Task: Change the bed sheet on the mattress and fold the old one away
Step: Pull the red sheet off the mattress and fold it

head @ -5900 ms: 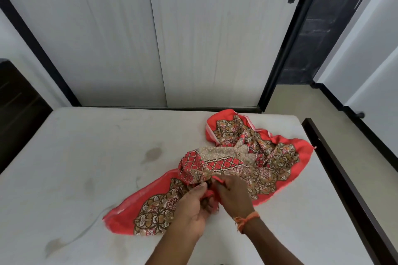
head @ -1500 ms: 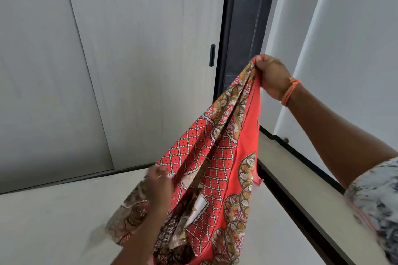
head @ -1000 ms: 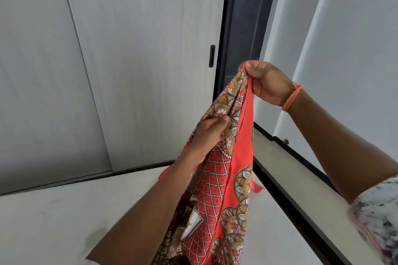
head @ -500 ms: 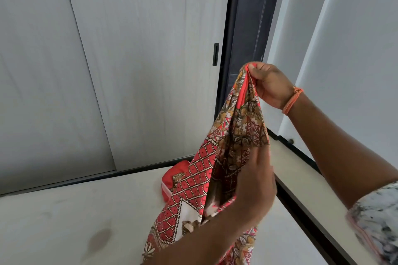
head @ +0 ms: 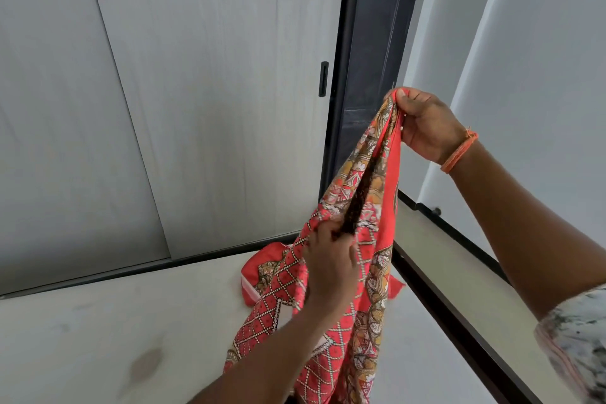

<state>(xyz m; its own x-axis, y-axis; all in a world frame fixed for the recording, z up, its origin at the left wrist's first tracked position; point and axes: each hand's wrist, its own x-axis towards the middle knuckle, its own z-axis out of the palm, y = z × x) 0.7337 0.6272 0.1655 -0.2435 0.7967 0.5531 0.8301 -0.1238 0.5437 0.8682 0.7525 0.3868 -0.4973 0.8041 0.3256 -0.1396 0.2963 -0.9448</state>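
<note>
Above the bare white mattress [head: 98, 321], red patterned cotton sheet [head: 377, 193] hangs lengthwise; right hand [head: 426, 125] pinches its top, left hand [head: 331, 269] grips lower down.

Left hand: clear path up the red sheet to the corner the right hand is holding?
Probably yes. The left hand already grips the sheet lower down, and the taut fold runs uncovered up to the right hand. Nothing lies between them.
</note>
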